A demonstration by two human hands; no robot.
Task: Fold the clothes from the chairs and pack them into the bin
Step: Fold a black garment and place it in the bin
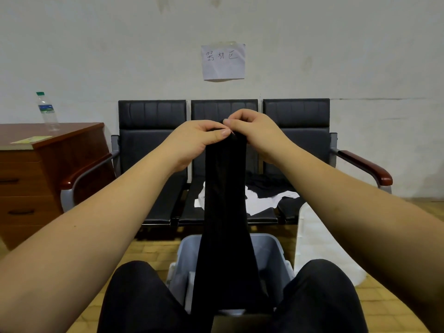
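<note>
Both hands are raised side by side, the left hand (195, 138) and right hand (254, 131) each pinching the top edge of one black garment (225, 212), which hangs in a long strip down into the grey bin (274, 251) between the knees. Three joined chairs (153, 131) stand against the wall; white clothes (264, 203) and dark clothes (269, 183) lie on the middle and right seats. One bottle (47, 111) stands on the desk (48, 138).

Both arms outstretched; left hand (192, 138) and right hand (254, 133) pinching, thumbs together
</note>
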